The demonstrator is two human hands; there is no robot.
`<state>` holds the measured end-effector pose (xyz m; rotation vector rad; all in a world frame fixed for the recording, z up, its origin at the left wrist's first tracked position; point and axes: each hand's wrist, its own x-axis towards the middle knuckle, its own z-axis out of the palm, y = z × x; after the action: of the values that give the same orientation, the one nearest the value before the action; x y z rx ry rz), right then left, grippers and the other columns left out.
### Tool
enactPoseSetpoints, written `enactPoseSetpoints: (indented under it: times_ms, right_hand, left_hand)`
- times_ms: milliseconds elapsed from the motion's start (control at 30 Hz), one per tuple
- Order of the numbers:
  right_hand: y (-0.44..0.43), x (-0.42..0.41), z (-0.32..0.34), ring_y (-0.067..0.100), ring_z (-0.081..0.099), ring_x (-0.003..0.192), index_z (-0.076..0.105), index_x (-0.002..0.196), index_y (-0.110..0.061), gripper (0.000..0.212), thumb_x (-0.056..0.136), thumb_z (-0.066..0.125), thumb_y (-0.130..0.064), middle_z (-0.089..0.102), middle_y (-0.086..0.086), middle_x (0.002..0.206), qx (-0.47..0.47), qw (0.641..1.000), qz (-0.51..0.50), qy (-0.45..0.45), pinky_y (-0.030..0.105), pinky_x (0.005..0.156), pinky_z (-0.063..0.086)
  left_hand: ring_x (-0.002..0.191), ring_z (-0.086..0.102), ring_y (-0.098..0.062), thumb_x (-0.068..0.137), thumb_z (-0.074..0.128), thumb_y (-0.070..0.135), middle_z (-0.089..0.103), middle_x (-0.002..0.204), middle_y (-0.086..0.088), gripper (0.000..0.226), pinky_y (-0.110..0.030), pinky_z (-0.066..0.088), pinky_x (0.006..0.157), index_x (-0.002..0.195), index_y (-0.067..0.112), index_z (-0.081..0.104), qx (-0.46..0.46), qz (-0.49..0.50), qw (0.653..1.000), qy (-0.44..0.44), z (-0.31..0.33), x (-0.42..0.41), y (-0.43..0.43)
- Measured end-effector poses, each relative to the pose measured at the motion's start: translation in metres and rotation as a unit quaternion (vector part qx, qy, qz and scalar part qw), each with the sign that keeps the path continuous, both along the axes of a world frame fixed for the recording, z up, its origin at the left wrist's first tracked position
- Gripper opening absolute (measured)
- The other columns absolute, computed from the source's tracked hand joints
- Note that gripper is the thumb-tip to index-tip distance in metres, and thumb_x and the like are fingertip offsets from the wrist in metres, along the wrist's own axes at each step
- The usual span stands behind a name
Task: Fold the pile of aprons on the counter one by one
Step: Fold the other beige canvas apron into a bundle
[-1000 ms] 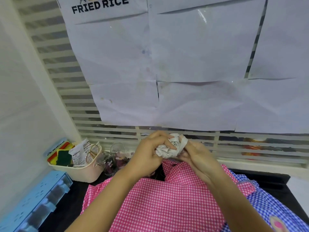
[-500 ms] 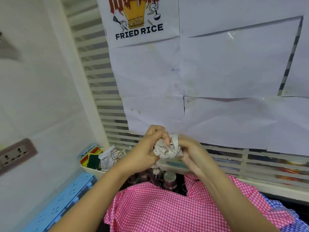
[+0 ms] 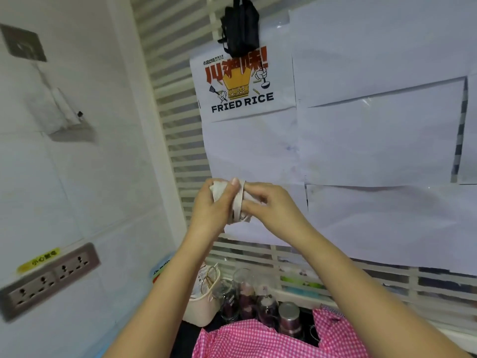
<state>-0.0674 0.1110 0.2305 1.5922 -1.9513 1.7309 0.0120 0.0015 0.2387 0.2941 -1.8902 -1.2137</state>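
Risk 1: slippage of the band off the white cloth bundle [image 3: 219,188], held up at centre of view, well above the counter. Probable cause: a loose pinch or an uneven pull.

Note the left hand [image 3: 210,210] clamped round the bundle from 9 o'clock, thumb across the front. Note the right hand [image 3: 271,205] curled against it from 3 o'clock, fingertips on the band. Unclear whether a rolled apron or wound-up ties.

Risk 2: unravelling, with a slack fold as result. Probable cause: release by either hand before tucking the end.

Risk 3: a drop onto the glass jars [image 3: 245,298] at 6 o'clock, directly below the hands. Probable cause: working in mid-air. Expect a tipped jar.

Surroundings:
- Pink checked apron [image 3: 258,339] at 6 o'clock, crumpled on the counter, near the jars; contact impossible to tell.
- Beige basket [image 3: 198,310] at 7 o'clock, just beside the jars.
- Socket strip [image 3: 49,277] at 8 o'clock, on the wall.
- Poster [image 3: 240,83] at 12 o'clock, black bag [image 3: 241,24] above it.
- White paper sheets [image 3: 374,140] at 2 o'clock.

Obstruction: jars and basket crowding the counter's far edge.
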Motion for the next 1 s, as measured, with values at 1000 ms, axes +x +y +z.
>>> enactPoseSetpoints:
  times_ms: [1000]
  right_hand:
    - [-0.22,0.117,0.129,0.015,0.071,0.082,0.073,0.097,-0.021,0.029,0.094,0.048,-0.007,0.074,0.0,0.088,-0.147,0.943,0.227,-0.194,0.026,0.066,0.054]
  left_hand:
    - [0.081,0.055,-0.01,0.101,0.037,0.039,0.057,0.095,0.001,0.02,-0.022,0.041,0.061,0.099,0.02,0.041,-0.221,0.319,0.921,-0.018,0.116,0.137,-0.161]
